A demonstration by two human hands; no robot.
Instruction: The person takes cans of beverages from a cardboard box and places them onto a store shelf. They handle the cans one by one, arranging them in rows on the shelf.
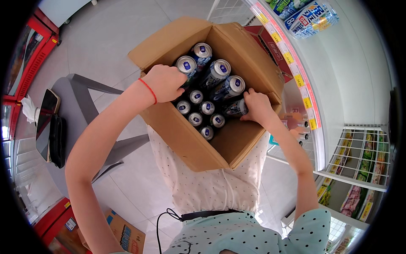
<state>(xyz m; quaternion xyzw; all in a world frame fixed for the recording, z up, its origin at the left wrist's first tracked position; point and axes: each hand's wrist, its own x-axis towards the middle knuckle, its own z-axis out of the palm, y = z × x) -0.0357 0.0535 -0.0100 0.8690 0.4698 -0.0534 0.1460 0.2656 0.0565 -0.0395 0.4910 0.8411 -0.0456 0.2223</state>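
Observation:
An open cardboard box [184, 136] with its flaps folded out sits before me, in front of my legs. Several tall drink cans [207, 108] with silver lids and blue tabs stand in it, some higher than others. My left hand [166, 83], with a red string at the wrist, reaches over the left wall; its fingers curl beside a raised can [186, 65], and whether they grip it is hidden. At the right wall, my right hand [257, 106] is closed around a tilted can [236, 108]. Bare cardboard floor shows in the box's near corner.
At the right curves a white shelf [336, 79] with price tags and drink cans [312, 20] on top. Wire racks [361, 158] hold packets below. A grey stool [71, 104] at the left bears a phone [47, 117] and black case. Another carton [127, 233] lies at lower left.

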